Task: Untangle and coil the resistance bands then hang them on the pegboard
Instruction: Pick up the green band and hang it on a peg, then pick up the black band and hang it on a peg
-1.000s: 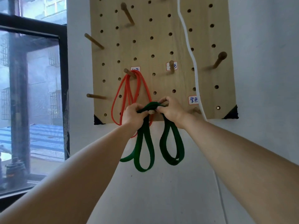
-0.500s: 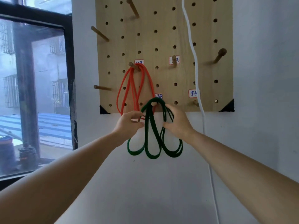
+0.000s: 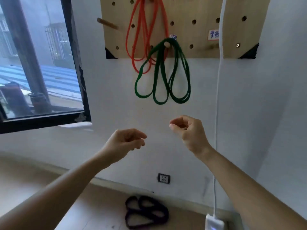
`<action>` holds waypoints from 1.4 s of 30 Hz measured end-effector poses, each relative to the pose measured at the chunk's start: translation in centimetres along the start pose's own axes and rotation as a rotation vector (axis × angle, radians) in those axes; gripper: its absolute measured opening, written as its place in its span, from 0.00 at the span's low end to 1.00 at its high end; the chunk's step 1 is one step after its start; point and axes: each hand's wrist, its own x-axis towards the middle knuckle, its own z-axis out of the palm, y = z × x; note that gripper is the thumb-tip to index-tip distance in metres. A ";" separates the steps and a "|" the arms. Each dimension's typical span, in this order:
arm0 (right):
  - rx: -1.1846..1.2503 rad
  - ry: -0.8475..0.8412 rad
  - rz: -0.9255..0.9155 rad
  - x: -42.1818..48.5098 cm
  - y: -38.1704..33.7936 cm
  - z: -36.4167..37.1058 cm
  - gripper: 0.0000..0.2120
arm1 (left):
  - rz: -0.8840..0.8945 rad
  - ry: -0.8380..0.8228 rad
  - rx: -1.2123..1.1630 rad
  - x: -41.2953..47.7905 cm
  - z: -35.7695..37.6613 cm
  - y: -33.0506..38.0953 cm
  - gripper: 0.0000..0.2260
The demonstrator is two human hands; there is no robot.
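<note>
Both arms reach forward, left hand [image 3: 127, 142] and right hand [image 3: 188, 130] loosely curled, each grip empty.

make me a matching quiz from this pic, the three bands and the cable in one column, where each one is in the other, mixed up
Column one:
1. green flat rubber band
2. orange thin rubber band
3. dark looped rubber band
4. white cable

Column two:
a. lies on the wooden floor
b. runs down across the wooden pegboard and the white wall
c. hangs from the wooden peg near the pegboard's lower edge
d. hangs from higher up, top out of frame

Pairs: 1-c, 2-d, 3-a, 4-b
</note>
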 end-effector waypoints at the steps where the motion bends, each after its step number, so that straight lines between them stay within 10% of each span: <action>1: -0.039 -0.036 0.031 -1.1 1.5 1.0 0.02 | -0.037 -0.018 0.012 -0.9 0.7 -2.0 0.07; 17: -0.638 -1.093 0.449 -19.8 24.2 15.1 0.05 | -0.720 -0.328 0.120 -18.3 15.6 -28.8 0.06; 35: -0.619 -1.195 0.689 -40.7 34.9 20.3 0.29 | -1.157 -0.102 0.303 -35.1 26.2 -41.2 0.19; 42: -0.562 -1.215 0.770 -42.0 35.3 21.1 0.33 | -1.249 -0.264 0.341 -34.9 26.5 -42.1 0.13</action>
